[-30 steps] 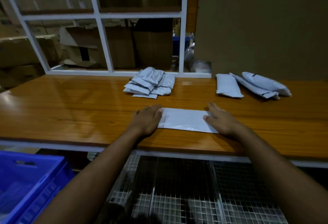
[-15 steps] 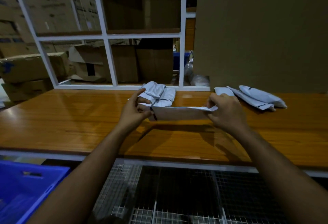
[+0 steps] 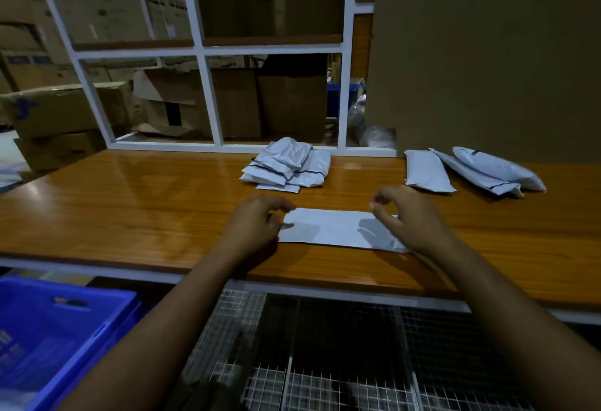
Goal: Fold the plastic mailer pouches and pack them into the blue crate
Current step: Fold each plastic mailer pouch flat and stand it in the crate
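A folded white mailer pouch [image 3: 328, 227] lies flat on the wooden table [image 3: 130, 202] near its front edge. My left hand [image 3: 257, 225] is at the pouch's left end, fingers loosely curled just above its corner. My right hand [image 3: 409, 218] hovers over the right end with its fingers curled and raised, casting a shadow on the plastic. A pile of folded pouches [image 3: 286, 166] sits behind it in the middle. Three longer pouches [image 3: 471, 171] lie at the back right. The blue crate [image 3: 55, 332] stands below the table at the lower left.
A white frame [image 3: 201, 92] and a brown board [image 3: 487, 52] close off the back of the table. Cardboard boxes [image 3: 65, 111] are stacked behind the frame. A wire mesh shelf [image 3: 325, 362] runs under the table's front edge.
The pouch lay flat under both hands, was then lifted and folded in the air, and now lies on the table again, narrower. Both hands have loosened their pinch.
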`<control>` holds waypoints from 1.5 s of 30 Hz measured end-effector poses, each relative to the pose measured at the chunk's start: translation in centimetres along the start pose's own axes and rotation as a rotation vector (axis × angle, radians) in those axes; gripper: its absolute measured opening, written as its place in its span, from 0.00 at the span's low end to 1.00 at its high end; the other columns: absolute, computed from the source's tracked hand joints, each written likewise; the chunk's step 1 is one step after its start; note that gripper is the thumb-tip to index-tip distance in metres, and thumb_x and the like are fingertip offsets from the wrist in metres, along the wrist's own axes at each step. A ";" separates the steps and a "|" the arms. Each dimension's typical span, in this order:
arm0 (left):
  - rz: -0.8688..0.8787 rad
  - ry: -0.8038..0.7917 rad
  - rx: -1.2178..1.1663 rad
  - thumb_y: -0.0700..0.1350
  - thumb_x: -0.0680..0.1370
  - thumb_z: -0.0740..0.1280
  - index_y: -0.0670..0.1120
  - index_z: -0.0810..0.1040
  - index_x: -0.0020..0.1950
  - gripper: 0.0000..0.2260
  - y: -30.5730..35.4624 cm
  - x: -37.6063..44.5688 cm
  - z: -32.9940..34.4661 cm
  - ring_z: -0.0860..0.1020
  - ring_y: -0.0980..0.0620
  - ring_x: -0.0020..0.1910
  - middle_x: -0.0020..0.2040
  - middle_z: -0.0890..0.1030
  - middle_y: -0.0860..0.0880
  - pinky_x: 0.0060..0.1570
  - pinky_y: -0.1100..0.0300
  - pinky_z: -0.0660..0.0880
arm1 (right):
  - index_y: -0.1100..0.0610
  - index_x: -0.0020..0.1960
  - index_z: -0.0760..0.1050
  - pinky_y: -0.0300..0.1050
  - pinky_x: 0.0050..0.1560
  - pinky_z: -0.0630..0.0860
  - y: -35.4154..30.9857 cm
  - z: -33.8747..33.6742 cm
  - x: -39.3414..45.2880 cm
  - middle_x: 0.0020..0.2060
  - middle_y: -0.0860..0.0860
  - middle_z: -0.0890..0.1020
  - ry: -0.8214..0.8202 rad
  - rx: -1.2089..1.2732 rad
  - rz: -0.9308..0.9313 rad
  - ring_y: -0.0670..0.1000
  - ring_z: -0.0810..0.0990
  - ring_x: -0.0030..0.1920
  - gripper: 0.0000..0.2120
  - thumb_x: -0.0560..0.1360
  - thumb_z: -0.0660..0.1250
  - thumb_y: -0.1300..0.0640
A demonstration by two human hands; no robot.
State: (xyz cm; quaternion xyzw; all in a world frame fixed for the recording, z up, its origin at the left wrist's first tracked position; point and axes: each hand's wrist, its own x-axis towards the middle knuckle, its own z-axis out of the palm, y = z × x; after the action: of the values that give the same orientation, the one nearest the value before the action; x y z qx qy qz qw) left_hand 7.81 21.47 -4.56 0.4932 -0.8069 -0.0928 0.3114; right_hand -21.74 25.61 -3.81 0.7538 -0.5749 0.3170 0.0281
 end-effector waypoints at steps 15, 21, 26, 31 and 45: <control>-0.051 -0.327 0.271 0.53 0.86 0.49 0.53 0.58 0.81 0.22 1.2 3.0 7.5 0.60 0.50 0.78 0.80 0.61 0.51 0.75 0.51 0.59 | 0.49 0.82 0.52 0.51 0.79 0.48 -2.6 7.7 1.8 0.81 0.48 0.55 -0.448 -0.219 0.121 0.50 0.51 0.80 0.25 0.86 0.44 0.45; -0.102 -0.379 0.357 0.59 0.85 0.45 0.52 0.50 0.83 0.27 1.2 3.2 7.3 0.51 0.52 0.81 0.83 0.52 0.52 0.79 0.50 0.50 | 0.53 0.82 0.50 0.51 0.79 0.48 -1.7 6.7 1.2 0.81 0.51 0.53 -0.440 -0.224 0.259 0.50 0.50 0.80 0.28 0.85 0.42 0.43; -0.125 -0.391 0.387 0.60 0.85 0.44 0.53 0.48 0.83 0.28 1.0 3.1 7.4 0.48 0.53 0.81 0.83 0.50 0.53 0.79 0.45 0.45 | 0.53 0.82 0.51 0.52 0.79 0.50 0.8 4.7 0.0 0.81 0.50 0.55 -0.434 -0.201 0.331 0.49 0.52 0.80 0.28 0.85 0.42 0.43; -0.119 -0.396 0.349 0.59 0.85 0.44 0.53 0.48 0.83 0.27 1.2 2.9 7.1 0.48 0.53 0.81 0.83 0.50 0.53 0.79 0.45 0.45 | 0.49 0.82 0.46 0.58 0.78 0.39 3.3 2.6 -0.2 0.81 0.45 0.48 -0.535 -0.164 0.390 0.46 0.47 0.80 0.27 0.85 0.37 0.43; -0.026 -0.397 0.308 0.62 0.84 0.48 0.61 0.55 0.81 0.24 -0.2 2.2 5.2 0.57 0.51 0.80 0.81 0.57 0.55 0.77 0.47 0.55 | 0.36 0.80 0.49 0.60 0.78 0.44 7.2 0.5 -1.1 0.79 0.38 0.53 -0.633 -0.097 0.093 0.44 0.49 0.79 0.47 0.67 0.59 0.21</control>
State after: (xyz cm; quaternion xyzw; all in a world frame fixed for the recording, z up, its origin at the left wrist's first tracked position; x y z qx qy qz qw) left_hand 4.11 18.69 -7.86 0.5173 -0.8505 -0.0678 0.0665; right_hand -28.05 23.88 -7.10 0.7856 -0.6034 0.0400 -0.1310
